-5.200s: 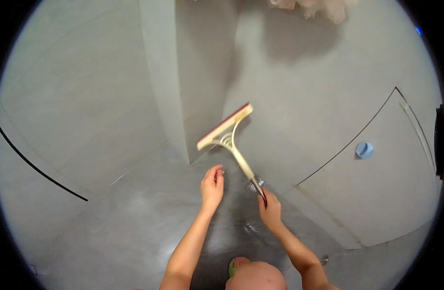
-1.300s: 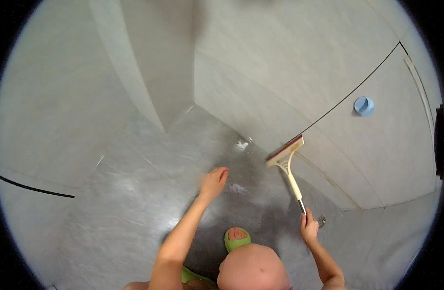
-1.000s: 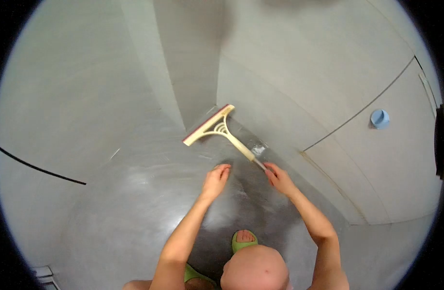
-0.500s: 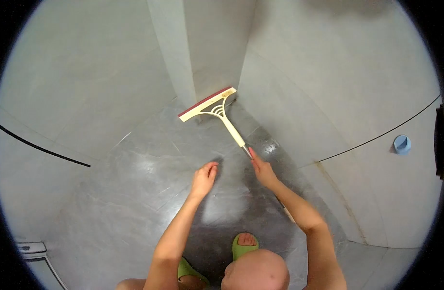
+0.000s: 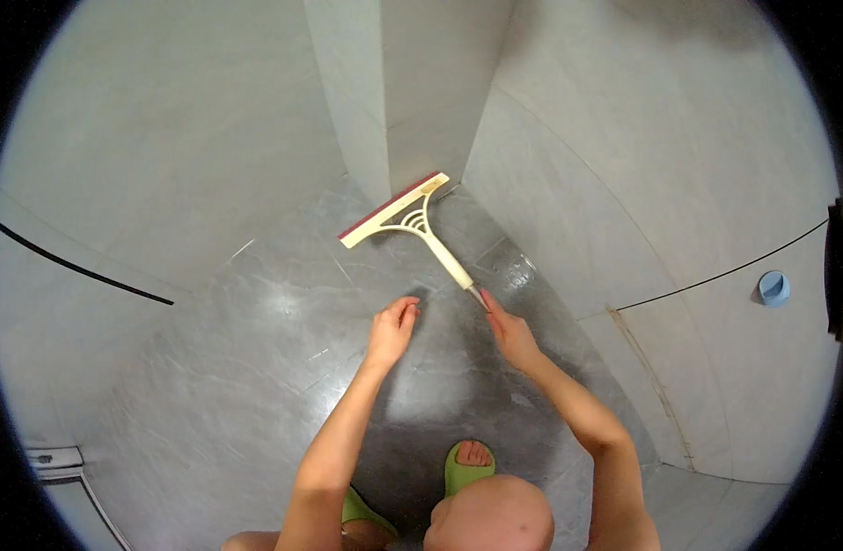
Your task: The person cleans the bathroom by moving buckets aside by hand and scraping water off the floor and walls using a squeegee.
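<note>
My right hand [image 5: 513, 336] is closed around the metal shaft of a squeegee [image 5: 451, 261]. The squeegee has a cream handle and head with a dark red rubber blade, and its head is at the floor near the base of a grey pillar [image 5: 425, 110]. Its head is tilted, the right end farther from me. Over the grey floor, to the left of the handle, my left hand [image 5: 393, 331] hangs with its fingers curled together and nothing visible in them. The rear part of the shaft is hidden behind my right hand and forearm.
Grey walls [image 5: 183, 119] rise on both sides of the wet-looking tiled floor [image 5: 256, 367]. A light blue knob [image 5: 774, 288] sits on the right wall. Green slippers [image 5: 467, 466] are on my feet. A white-framed edge [image 5: 59, 456] shows at lower left.
The view has shifted a little, so the pillar appears farther right. The squeegee head has moved slightly toward me and left relative to the pillar, still in my right hand.
</note>
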`<action>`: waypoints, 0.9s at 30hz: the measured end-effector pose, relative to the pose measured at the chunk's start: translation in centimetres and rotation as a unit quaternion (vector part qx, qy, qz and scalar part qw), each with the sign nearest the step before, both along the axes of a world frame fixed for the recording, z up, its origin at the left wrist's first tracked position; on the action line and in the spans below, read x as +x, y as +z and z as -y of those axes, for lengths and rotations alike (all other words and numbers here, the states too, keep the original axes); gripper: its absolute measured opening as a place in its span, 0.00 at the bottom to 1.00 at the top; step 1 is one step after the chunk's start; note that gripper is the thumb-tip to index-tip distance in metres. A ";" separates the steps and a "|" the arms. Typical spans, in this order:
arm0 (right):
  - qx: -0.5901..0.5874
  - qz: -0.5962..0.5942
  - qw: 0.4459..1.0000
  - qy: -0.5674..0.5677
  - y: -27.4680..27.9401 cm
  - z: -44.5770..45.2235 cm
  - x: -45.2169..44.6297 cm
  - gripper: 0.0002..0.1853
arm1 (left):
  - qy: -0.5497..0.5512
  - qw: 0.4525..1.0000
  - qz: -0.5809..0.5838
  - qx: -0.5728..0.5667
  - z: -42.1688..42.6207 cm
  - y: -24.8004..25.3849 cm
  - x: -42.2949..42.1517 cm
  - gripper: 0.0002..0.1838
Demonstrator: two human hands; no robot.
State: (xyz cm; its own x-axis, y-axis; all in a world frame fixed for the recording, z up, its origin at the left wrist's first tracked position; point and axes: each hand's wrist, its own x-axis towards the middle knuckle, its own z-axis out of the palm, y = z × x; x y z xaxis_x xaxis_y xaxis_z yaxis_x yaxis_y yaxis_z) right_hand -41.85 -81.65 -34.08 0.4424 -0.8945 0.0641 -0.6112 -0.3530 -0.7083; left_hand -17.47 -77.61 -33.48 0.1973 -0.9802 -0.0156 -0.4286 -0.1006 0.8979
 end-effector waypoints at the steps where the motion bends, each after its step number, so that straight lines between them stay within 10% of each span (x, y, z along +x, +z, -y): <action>1: -0.001 0.003 1.000 0.000 -0.6 0.2 0.1 0.26 | 0.000 1.000 0.001 0.000 0.1 0.0 -0.3 0.12; 27: 0.018 -0.194 0.981 -0.002 3.9 4.1 2.4 0.22 | 0.005 1.000 -0.004 0.020 -1.4 -0.9 1.5 0.13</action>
